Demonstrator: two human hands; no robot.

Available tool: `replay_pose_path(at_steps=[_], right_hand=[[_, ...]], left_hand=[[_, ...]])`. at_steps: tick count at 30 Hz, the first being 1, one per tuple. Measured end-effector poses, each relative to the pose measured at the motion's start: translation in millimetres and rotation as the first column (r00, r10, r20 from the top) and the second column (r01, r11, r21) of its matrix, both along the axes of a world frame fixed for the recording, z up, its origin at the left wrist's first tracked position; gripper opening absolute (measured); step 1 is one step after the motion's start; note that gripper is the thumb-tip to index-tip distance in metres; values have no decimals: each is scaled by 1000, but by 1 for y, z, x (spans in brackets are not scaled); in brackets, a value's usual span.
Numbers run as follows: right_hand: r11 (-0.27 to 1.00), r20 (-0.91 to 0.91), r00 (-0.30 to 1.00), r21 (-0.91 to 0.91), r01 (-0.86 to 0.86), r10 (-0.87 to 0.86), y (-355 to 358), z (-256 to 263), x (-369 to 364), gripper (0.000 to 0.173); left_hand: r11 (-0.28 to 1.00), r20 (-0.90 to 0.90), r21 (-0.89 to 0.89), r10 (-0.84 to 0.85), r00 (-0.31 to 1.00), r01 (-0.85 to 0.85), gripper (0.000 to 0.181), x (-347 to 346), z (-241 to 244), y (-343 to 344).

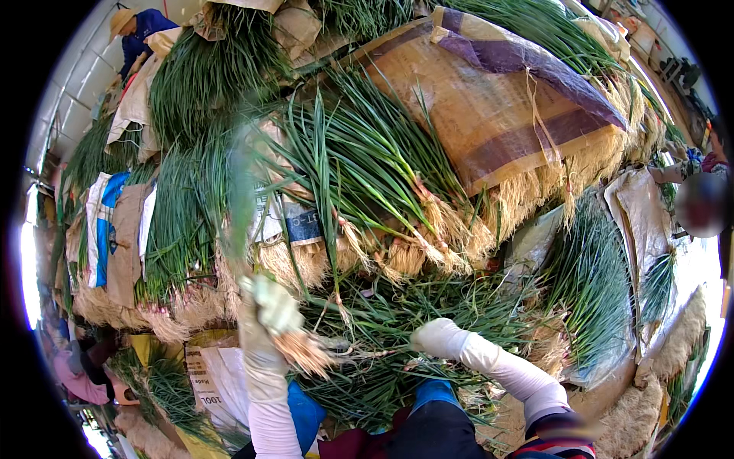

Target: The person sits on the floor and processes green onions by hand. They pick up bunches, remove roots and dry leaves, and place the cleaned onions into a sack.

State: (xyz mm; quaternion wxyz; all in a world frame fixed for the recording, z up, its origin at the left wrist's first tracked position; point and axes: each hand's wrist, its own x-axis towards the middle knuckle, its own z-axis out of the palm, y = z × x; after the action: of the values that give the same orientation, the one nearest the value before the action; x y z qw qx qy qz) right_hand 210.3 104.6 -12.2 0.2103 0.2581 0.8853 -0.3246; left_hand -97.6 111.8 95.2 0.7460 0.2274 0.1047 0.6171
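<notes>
My left hand (274, 307), in a pale glove, is closed on a blurred bunch of green onions (289, 338). Its rooted ends point down to the right, and blurred green leaves rise above the fist. My right hand (434, 337), in a whitish glove, hovers over loose green leaves (395, 321) in front of my knees; its fingers are blurred, and whether it grips anything is unclear. Just beyond both hands, several green onion plants (373, 172) with pale roots lie spread over a large heap. A single plant (340, 307) hangs down from that heap, root end lowest.
A brown and purple woven sack (487, 97) covers the heap at the upper right. More onion bundles (183, 229) are stacked at left, and others (596, 281) lie at right. One person in a straw hat (140, 34) bends at upper left; other people are at both edges.
</notes>
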Motion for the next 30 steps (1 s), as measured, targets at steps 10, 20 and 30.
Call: replay_pose_path(at_steps=[10,20,30], right_hand=[[266,-293,759,813,518,-582,181,-1,-42,6],[942,-438,898,286,176,-35,50,-11,-87,40],[545,-523,567,215,810,-637,128,-8,-78,25]], left_hand=[[802,-346,-502,156,925,-324,28,49,-42,-14],[860,-336,-356,248,909,-366,24,12,-32,-41],[808,-412,-502,90,907,-308,25,55,-62,-32]])
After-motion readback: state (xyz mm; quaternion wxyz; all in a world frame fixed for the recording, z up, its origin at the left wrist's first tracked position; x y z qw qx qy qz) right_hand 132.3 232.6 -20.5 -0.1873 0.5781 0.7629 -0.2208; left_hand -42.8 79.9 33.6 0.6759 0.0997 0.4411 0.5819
